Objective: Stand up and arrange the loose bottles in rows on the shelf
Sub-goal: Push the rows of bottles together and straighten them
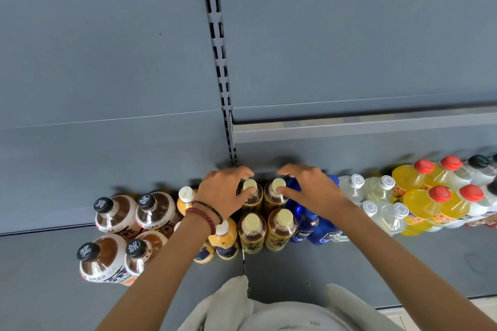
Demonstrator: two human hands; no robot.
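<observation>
The left tea bottle [250, 185] and right tea bottle [279, 183] stood upright, side by side, at the back of the grey shelf [376, 263]. The left hand [224, 192] curled thumb and fingers round the left bottle's pale cap, and the right hand [309, 187] held the right bottle's cap likewise. Blue bottles [306, 223] stood just to the right.

Lighting: even, fairly bright and diffuse, reaching the shelf [403, 263] from above and in front; soft dark shadows of the bottles [279, 228] smear upward on the grey back panel [107, 62], and small white glints sit on the clear plastic shoulders. Image: wide-angle, with the slotted upright [219, 62] bowed, the shelf edges curved and the bottles at both sides leaning outward. Sharpness: moderate overall, softest at the far right edge and on the white garment [269, 314] at the bottom.
</observation>
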